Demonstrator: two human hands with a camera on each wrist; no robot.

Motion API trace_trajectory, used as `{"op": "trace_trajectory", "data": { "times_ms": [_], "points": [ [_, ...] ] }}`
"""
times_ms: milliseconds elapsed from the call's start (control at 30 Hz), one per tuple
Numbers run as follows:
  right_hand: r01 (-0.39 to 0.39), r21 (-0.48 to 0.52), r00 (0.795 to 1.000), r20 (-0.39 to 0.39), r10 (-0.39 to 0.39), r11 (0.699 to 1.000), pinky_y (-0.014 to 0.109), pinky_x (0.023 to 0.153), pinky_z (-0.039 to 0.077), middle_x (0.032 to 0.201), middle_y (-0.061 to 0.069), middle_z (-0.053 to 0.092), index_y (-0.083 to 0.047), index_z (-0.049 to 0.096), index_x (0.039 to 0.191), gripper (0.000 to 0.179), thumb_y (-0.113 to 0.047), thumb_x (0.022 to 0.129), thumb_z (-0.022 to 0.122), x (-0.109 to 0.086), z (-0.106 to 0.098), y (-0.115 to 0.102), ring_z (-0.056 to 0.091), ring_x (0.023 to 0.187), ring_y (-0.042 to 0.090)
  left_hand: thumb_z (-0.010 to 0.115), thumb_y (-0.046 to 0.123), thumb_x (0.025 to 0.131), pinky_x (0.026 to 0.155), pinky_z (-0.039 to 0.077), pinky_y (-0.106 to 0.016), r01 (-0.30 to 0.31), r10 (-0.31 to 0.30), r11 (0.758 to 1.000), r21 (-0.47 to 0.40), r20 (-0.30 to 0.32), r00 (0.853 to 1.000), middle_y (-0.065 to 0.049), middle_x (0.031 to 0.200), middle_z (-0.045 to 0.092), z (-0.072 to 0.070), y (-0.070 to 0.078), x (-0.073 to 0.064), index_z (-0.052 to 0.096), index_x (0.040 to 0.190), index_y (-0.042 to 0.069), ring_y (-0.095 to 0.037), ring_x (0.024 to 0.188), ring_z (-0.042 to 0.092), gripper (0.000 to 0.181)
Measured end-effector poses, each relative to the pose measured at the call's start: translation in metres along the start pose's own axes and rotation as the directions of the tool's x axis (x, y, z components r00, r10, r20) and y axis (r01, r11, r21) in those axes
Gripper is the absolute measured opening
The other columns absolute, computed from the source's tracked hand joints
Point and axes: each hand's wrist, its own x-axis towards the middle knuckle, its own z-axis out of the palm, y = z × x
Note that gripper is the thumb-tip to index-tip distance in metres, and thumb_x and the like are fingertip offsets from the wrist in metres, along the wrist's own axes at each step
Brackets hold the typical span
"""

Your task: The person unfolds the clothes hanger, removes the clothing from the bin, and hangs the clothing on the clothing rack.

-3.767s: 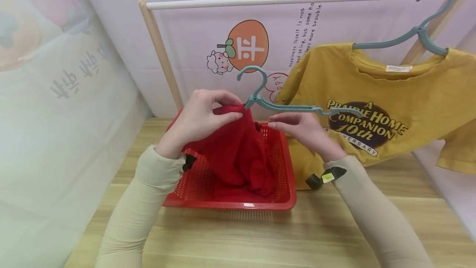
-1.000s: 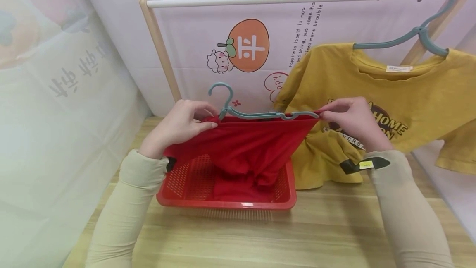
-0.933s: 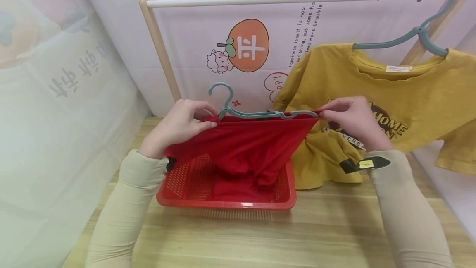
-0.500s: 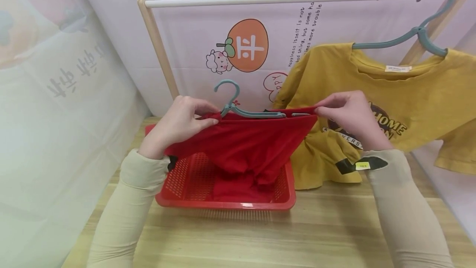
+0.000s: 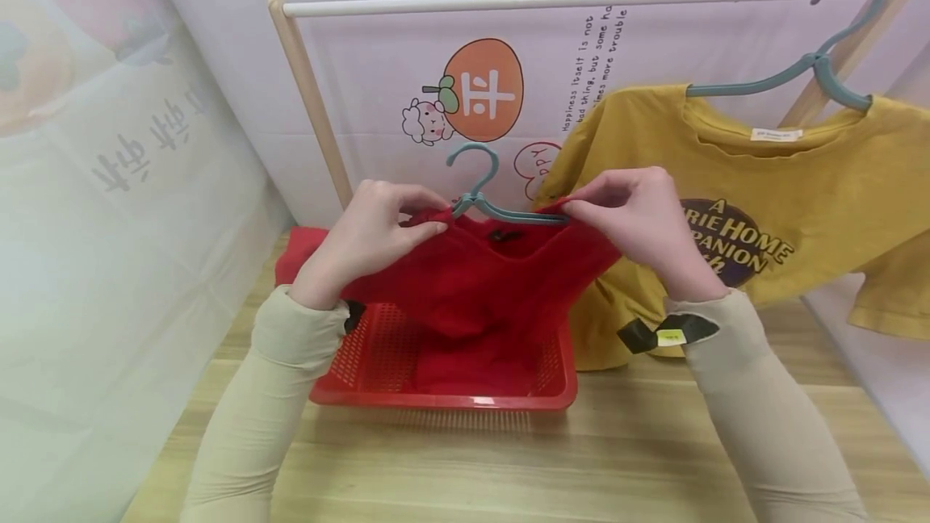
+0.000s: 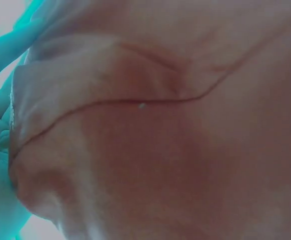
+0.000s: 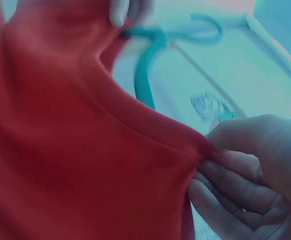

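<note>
A red T-shirt (image 5: 494, 289) is held up by its neckline over the red basket, its lower part lying inside. My left hand (image 5: 378, 232) pinches the left side of the neckline, right at a blue-green clothes hanger (image 5: 523, 218). The right hand (image 5: 639, 216) pinches the other side between thumb and fingers. One hanger arm runs along behind the neck opening, its far end hidden by the shirt and right hand. In the right wrist view the right hand (image 7: 255, 175) grips the collar edge (image 7: 150, 122). Red cloth (image 6: 160, 150) fills most of the left wrist view.
The red plastic basket (image 5: 443, 402) stands on the wooden table (image 5: 450, 474). Behind it is a rack with a white rail (image 5: 450, 3) and wooden posts. A yellow T-shirt (image 5: 726, 152) hangs on another hanger at the rack's right end. Printed sheets cover the walls.
The right hand first took the shirt's neckline and stretched it wide. Since then both hands have come closer together, and the hanger's right end has slipped inside the shirt, out of sight.
</note>
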Motion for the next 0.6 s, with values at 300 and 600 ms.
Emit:
{"op": "trace_trajectory", "data": {
  "times_ms": [300, 600],
  "points": [
    [0.062, 0.016, 0.985, 0.160, -0.064, 0.998, 0.025, 0.075, 0.055, 0.095, -0.005, 0.076, -0.022, 0.082, 0.107, 0.026, -0.041, 0.089, 0.079, -0.002, 0.000, -0.012, 0.069, 0.089, 0.013, 0.078, 0.006, 0.090, 0.085, 0.059, -0.037, 0.014, -0.014, 0.998, -0.058, 0.011, 1.000, 0.000, 0.100, 0.075, -0.002, 0.003, 0.000, 0.078, 0.108, 0.005, -0.014, 0.090, 0.070, 0.018],
    [0.050, -0.039, 0.963, 0.265, -0.038, 0.998, 0.024, 0.077, 0.056, 0.099, -0.006, 0.076, -0.027, 0.080, 0.113, 0.032, -0.043, 0.085, 0.083, 0.001, -0.012, -0.004, 0.070, 0.091, 0.013, 0.078, 0.010, 0.092, 0.086, 0.059, -0.033, 0.054, -0.053, 0.996, -0.077, 0.010, 0.999, 0.001, 0.102, 0.075, -0.009, 0.004, 0.000, 0.078, 0.112, 0.007, -0.011, 0.092, 0.069, 0.020]
  ]
}}
